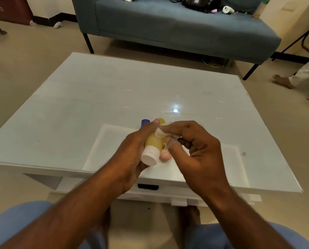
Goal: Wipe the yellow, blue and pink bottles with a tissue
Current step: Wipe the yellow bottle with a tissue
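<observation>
My left hand grips the yellow bottle over the near part of the white table, its white cap pointing toward me. My right hand presses a crumpled white tissue against the bottle's upper side. Just behind my left fingers a small part of the blue bottle shows; the rest is hidden. A pinkish object peeks out under the yellow bottle, mostly covered by my right thumb.
A blue-grey sofa with a black bag and small items stands beyond the table. Another person's feet are on the floor at the right. A drawer sits slightly open below the table's front edge, above my knees.
</observation>
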The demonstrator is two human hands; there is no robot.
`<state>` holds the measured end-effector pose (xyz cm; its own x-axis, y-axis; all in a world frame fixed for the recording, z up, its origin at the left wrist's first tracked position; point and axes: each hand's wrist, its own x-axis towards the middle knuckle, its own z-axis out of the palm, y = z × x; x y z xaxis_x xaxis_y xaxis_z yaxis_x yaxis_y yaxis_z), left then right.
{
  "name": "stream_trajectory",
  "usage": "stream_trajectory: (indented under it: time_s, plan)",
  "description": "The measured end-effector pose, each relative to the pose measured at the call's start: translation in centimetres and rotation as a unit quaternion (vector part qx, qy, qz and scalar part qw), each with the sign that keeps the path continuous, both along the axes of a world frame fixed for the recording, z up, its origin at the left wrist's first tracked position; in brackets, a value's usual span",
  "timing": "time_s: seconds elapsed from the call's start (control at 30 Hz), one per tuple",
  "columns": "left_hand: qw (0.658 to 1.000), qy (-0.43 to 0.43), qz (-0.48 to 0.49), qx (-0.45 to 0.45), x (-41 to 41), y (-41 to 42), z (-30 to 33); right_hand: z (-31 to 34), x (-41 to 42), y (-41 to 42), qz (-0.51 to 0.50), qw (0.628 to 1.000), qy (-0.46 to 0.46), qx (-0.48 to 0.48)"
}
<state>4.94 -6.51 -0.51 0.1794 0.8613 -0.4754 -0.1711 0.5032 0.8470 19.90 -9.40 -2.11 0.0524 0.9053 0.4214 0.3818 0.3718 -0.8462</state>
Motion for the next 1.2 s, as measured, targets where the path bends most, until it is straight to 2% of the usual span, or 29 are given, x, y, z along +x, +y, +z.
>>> stream_trajectory:
  time_s: [0.07, 0.2, 0.33, 0.5, 0.63, 0.8, 0.97, 1.1, 1.2]
  plan:
    - [1.0, 0.003, -0.002, -0.002, -0.1, -0.1, -0.1, -0.1, -0.1, -0.1, 0.018, 1.0, -0.009, 0.006]
    - [0.999, 0.032, -0.002, -0.007, 0.3, -0.3, -0.2, 0.0, 0.4, 0.8, -0.034, 0.999, 0.012, -0.009]
    - [0.999, 0.015, 0.042, -0.004, -0.1, 0.0, -0.2, -0.1, -0.8, -0.6, 0.033, 0.999, -0.008, 0.013]
    - [0.997, 0.065, 0.032, -0.014, 0.6, 0.0, 0.0, -0.3, 0.3, 0.7, -0.044, 0.998, 0.022, -0.044]
    - [0.997, 0.018, 0.063, -0.036, 0.6, 0.3, 0.1, -0.1, -0.1, 0.2, -0.013, 0.998, 0.024, -0.052]
    - [0.996, -0.012, 0.063, -0.06, 0.8, 0.0, -0.3, 0.0, 0.3, 0.8, -0.056, 0.995, 0.042, -0.068]
    - [0.992, 0.021, 0.107, -0.059, -0.1, 0.5, -0.6, 0.0, -1.0, -0.5, 0.023, 0.999, 0.008, -0.049]
    - [0.995, 0.071, 0.069, -0.024, 0.6, 0.5, -1.0, 0.1, -0.3, 0.6, -0.02, 0.994, 0.064, -0.083]
    - [0.994, 0.065, 0.092, 0.001, 0.6, 0.6, -0.9, 0.1, -0.7, 0.3, 0.007, 0.986, 0.108, -0.124]
